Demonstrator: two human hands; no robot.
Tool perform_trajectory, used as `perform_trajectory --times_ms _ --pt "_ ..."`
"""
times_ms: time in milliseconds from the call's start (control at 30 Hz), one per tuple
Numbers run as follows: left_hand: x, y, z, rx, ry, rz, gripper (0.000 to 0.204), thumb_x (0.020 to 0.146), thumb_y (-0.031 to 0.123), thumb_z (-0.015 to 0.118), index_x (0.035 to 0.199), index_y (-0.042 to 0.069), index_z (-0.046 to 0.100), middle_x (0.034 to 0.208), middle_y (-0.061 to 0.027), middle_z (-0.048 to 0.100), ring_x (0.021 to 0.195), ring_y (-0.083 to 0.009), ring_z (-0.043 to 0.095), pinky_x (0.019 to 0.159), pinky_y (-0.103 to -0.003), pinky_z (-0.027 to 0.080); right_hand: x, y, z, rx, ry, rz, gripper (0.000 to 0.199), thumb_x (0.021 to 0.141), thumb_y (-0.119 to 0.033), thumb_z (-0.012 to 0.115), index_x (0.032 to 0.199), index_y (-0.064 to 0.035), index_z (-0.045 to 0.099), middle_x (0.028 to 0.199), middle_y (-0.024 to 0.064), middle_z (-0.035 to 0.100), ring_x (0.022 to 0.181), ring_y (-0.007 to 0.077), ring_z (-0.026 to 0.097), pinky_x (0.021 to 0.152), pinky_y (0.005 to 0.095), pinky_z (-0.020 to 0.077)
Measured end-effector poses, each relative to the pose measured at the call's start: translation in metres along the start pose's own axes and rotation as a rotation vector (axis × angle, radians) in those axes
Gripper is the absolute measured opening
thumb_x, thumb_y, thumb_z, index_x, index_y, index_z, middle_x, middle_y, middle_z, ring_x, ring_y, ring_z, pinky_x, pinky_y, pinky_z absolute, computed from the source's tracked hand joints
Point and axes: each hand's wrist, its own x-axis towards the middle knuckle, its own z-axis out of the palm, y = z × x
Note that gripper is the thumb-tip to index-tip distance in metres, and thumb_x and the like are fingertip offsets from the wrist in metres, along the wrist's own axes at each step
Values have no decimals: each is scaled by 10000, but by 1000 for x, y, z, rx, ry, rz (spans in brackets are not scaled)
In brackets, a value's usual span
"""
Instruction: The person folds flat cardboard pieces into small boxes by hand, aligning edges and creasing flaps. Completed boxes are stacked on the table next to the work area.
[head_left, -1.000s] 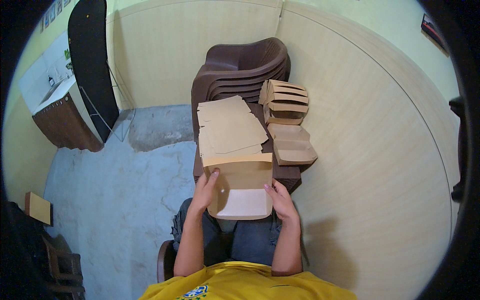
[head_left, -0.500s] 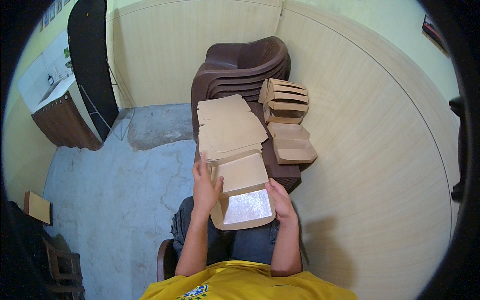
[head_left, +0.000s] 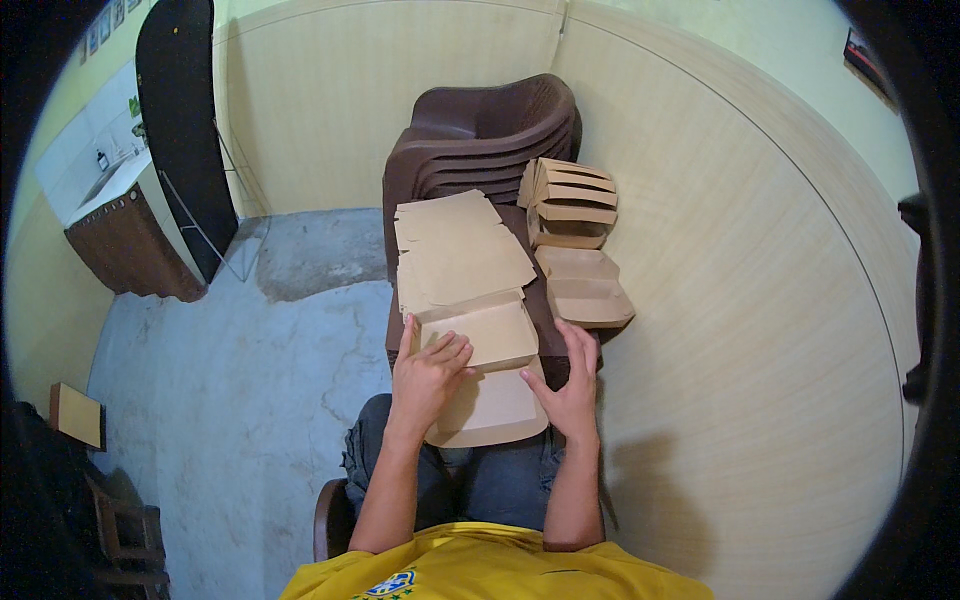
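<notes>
An unfolded brown cardboard box [head_left: 500, 408] lies before me with its two shallow halves joined at a crease, the near one reaching over my lap. Across its left side rests my left hand [head_left: 424, 388], fingers stretched out, the index along the left edge and the others over the crease. By the right edge my right hand [head_left: 570, 388] is spread, its thumb at the crease and its fingers raised beside the box. Neither hand grips anything. Just beyond lies a stack of flat cardboard blanks [head_left: 465, 250].
Stacked brown plastic chairs [head_left: 480, 130] stand behind the blanks. Formed cardboard boxes [head_left: 572, 205] are piled to the right, with an open box [head_left: 584, 285] in front of them, near the wooden wall panel [head_left: 740, 300]. A curtained sink [head_left: 130, 240] is at the far left.
My left hand has shifted inward over the crease. The right hand has let go of the box's edge and spread its fingers. The box has moved slightly away from me.
</notes>
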Motion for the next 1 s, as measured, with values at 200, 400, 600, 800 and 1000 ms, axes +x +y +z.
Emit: perform_trajectory --times_ms 200,400,600,800,1000 --pt "10 7 0 -44 -29 79 246 865 266 808 1085 164 847 1134 20 825 1252 -181 723 1343 -657 116 20 -13 -17 -208 -207 -136 393 774 -117 907 1161 -149 851 1604 144 511 1535 416 368 1244 510 365" --pt "16 9 -15 -50 -216 18 282 863 265 819 1128 175 848 1174 34 818 1342 -181 668 1350 -654 53 25 -5 -17 -140 -192 -306 182 804 -108 871 986 -105 882 1574 127 565 1543 395 388 1241 498 389" --pt "14 17 -22 -356 285 -251 870 835 274 906 1611 167 529 1526 -185 619 1492 -393 501 1316 -576 229 24 6 -28 -67 14 -213 238 803 -118 878 1040 -143 886 1588 146 557 1496 390 452 1186 473 435" --pt "17 22 22 -1212 83 -460 742 1002 112 759 1659 75 416 1302 -139 700 1195 -205 664 1025 -366 535 34 23 -43 -87 158 -86 428 888 -199 870 1309 -189 795 1533 196 538 1333 387 603 996 469 580" --pt "94 34 97 -1092 261 -532 546 1048 105 668 1575 41 538 990 -67 704 858 -138 631 832 -311 545 81 41 -89 -194 173 93 629 887 -315 875 1460 -148 677 1468 194 567 1279 366 640 1039 468 553"
